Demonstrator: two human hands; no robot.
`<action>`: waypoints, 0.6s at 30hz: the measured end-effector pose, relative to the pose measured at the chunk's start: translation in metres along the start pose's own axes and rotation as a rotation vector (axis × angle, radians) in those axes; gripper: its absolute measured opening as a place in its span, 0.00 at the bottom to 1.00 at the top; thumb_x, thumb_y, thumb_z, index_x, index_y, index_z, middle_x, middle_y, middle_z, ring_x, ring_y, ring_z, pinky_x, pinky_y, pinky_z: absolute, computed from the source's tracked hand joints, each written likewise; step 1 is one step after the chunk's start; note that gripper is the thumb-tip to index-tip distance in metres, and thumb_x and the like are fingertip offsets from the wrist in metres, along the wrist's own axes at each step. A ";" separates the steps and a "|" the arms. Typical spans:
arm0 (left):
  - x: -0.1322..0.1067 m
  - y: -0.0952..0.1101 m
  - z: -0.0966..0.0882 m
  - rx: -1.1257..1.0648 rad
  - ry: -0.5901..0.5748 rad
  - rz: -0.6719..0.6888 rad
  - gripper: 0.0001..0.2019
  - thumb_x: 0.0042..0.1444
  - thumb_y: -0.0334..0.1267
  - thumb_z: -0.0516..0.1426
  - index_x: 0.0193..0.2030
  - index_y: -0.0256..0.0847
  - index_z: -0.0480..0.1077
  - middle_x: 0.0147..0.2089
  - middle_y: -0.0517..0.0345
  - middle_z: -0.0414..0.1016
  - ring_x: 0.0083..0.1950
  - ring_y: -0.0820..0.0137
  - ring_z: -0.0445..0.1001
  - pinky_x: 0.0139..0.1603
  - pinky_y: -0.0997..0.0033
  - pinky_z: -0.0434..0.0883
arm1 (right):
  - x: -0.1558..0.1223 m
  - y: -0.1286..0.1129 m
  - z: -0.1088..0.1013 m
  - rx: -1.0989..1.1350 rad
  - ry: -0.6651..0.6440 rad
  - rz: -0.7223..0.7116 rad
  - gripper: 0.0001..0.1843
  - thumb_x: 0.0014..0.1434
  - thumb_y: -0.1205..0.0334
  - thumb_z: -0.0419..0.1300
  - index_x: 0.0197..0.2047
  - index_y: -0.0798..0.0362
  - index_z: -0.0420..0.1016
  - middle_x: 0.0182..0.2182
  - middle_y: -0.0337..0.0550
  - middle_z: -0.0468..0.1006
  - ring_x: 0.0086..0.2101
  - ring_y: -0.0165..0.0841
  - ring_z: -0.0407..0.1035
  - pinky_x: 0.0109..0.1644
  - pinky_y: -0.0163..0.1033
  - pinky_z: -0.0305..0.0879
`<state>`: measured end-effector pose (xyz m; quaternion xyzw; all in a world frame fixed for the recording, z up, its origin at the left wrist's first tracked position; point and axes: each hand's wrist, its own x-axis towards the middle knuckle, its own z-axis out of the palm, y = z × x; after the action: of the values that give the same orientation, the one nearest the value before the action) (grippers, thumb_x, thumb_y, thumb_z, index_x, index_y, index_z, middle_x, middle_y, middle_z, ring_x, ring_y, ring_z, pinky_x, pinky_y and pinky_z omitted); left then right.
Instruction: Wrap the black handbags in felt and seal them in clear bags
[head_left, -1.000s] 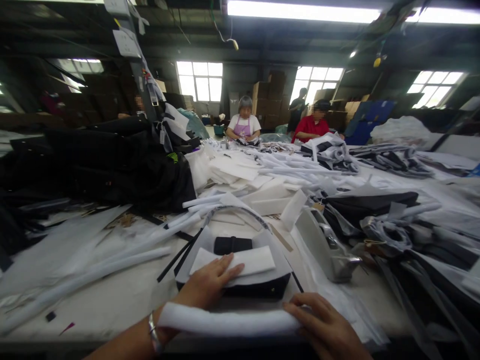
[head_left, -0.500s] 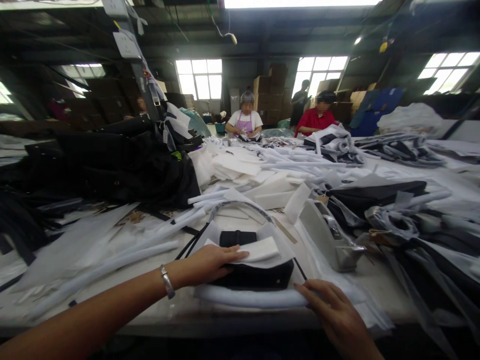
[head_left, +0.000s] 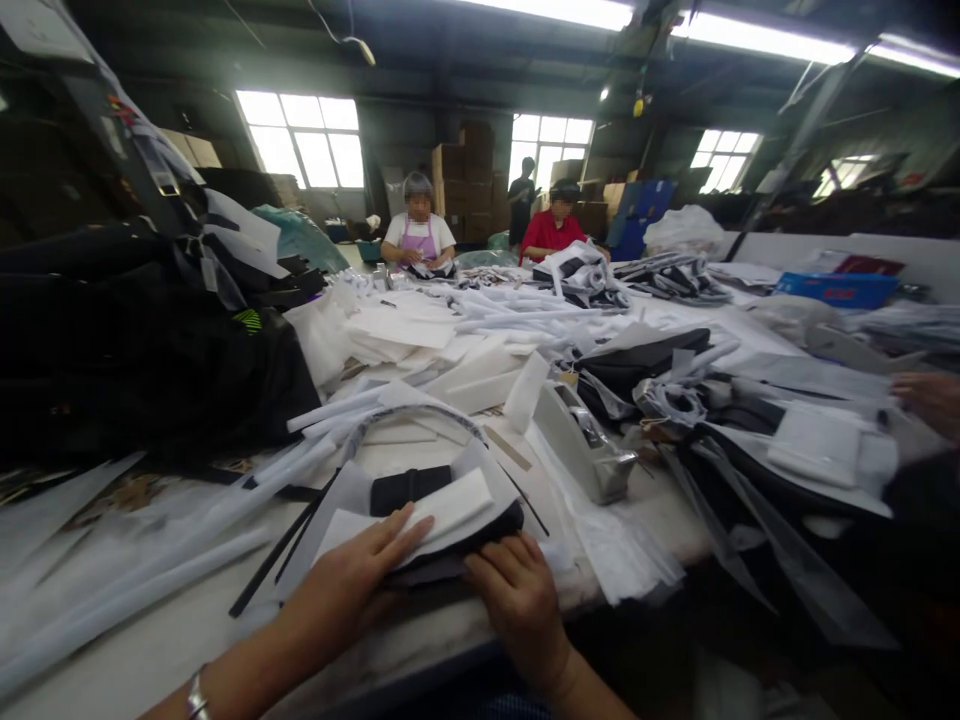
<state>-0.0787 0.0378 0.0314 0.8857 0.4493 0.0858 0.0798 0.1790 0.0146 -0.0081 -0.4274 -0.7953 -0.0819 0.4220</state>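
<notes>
A black handbag (head_left: 511, 519) lies at the table's near edge, its arched handle (head_left: 412, 410) wrapped in white-grey material and standing away from me. White sheet covers part of the bag, with a black tabbed piece (head_left: 409, 489) and a folded white pad (head_left: 461, 505) on top. My left hand (head_left: 360, 565) is closed on the bag's left side, fingertips against the pad; some of its fingers are hidden. Closed over the near right edge is my right hand (head_left: 525, 592), knuckles up. Thin black straps (head_left: 289, 550) trail out to the left.
A grey tape dispenser (head_left: 589, 445) stands right of the bag. White padding tubes (head_left: 187, 575) and a black pile (head_left: 150, 350) lie left. Wrapped black bags (head_left: 645, 360) lie right. Two co-workers (head_left: 420, 235) sit across the table; another person's hand (head_left: 930, 400) shows at far right.
My view has turned right. My right hand has gone from the strap and white tube at the bag's right to its near edge. The left hand still holds the bag.
</notes>
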 end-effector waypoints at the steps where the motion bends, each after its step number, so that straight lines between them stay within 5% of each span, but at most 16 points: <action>1: -0.001 -0.001 0.006 0.029 0.022 -0.005 0.48 0.53 0.22 0.61 0.74 0.61 0.47 0.75 0.53 0.55 0.67 0.55 0.68 0.61 0.56 0.72 | -0.003 0.006 -0.006 0.010 -0.003 -0.024 0.09 0.69 0.64 0.56 0.45 0.48 0.79 0.36 0.41 0.83 0.36 0.36 0.76 0.50 0.48 0.71; 4: -0.004 -0.002 0.016 0.072 0.065 0.007 0.45 0.55 0.22 0.58 0.74 0.61 0.47 0.74 0.53 0.56 0.66 0.55 0.69 0.60 0.57 0.73 | -0.012 0.032 -0.031 0.008 -0.059 -0.031 0.12 0.70 0.66 0.55 0.51 0.49 0.78 0.42 0.42 0.84 0.44 0.38 0.77 0.59 0.52 0.68; 9: -0.006 0.004 0.015 0.077 0.109 -0.005 0.43 0.57 0.23 0.58 0.74 0.59 0.49 0.74 0.52 0.57 0.67 0.55 0.69 0.61 0.55 0.72 | -0.020 0.069 -0.065 0.083 -0.154 0.226 0.15 0.69 0.56 0.57 0.54 0.49 0.78 0.47 0.47 0.82 0.47 0.40 0.78 0.52 0.45 0.77; 13: -0.006 0.009 0.015 0.053 0.127 -0.020 0.45 0.54 0.21 0.57 0.74 0.59 0.49 0.75 0.54 0.55 0.68 0.56 0.67 0.64 0.53 0.69 | -0.013 0.070 -0.064 0.198 -0.148 0.375 0.13 0.67 0.52 0.59 0.45 0.49 0.82 0.41 0.45 0.85 0.42 0.41 0.80 0.48 0.42 0.78; 18: -0.007 0.016 0.011 0.001 0.105 -0.042 0.42 0.56 0.21 0.57 0.73 0.56 0.52 0.75 0.51 0.55 0.70 0.56 0.64 0.67 0.51 0.66 | -0.007 0.072 -0.061 0.223 -0.173 0.354 0.14 0.66 0.49 0.60 0.43 0.47 0.83 0.39 0.42 0.85 0.40 0.40 0.81 0.46 0.40 0.79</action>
<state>-0.0680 0.0225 0.0235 0.8704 0.4714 0.1303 0.0573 0.2717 0.0256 0.0084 -0.5164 -0.7453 0.1191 0.4046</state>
